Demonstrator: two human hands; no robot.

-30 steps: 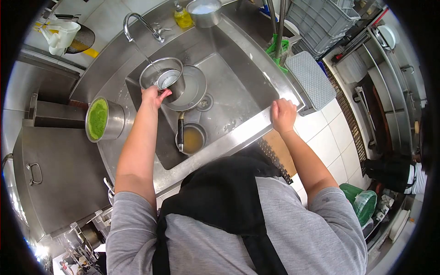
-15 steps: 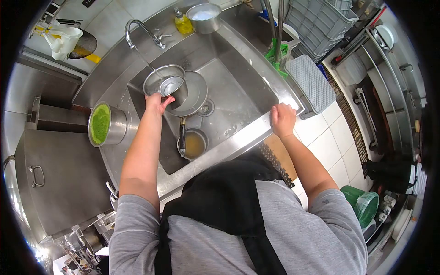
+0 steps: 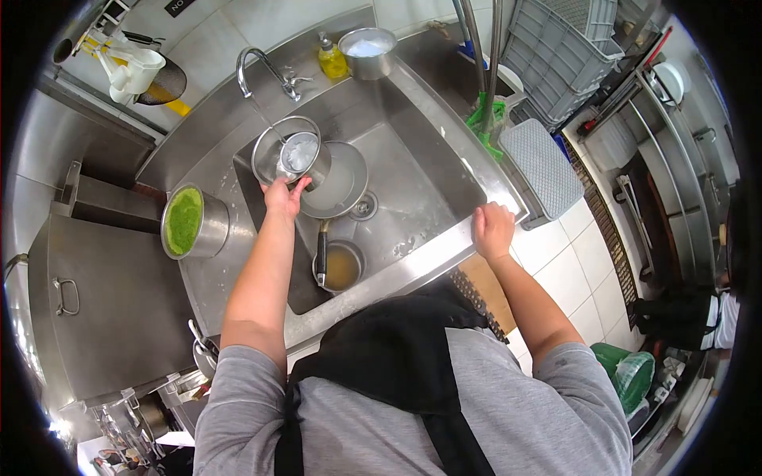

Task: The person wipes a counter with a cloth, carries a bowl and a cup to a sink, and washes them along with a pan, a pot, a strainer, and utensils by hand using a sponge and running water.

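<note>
My left hand [image 3: 284, 196] is closed on a stainless-steel pot [image 3: 266, 143], tilted under the tap [image 3: 246, 73]. A thin stream of water runs into it, and whitish water shows in a smaller round shape inside. Just beneath and to the right, a frying pan [image 3: 349, 178] holds cloudy water, its black handle [image 3: 321, 255] pointing toward me. That handle lies over a small pot [image 3: 344, 268] of brownish liquid in the sink [image 3: 421, 166]. My right hand [image 3: 494, 230] has its fingers curled over the sink's front rim [image 3: 413, 258].
On the left ledge stands a pot with green contents [image 3: 185, 222]. A yellow soap bottle [image 3: 332, 57] and a pot of foamy water [image 3: 369, 54] sit at the back. Grey crates [image 3: 556, 59] and a grey textured step-like lid [image 3: 541, 166] are to the right.
The view has shifted slightly. The pot in my left hand is turned a little, with its inside and the whitish water more visible. My right hand stays on the rim.
</note>
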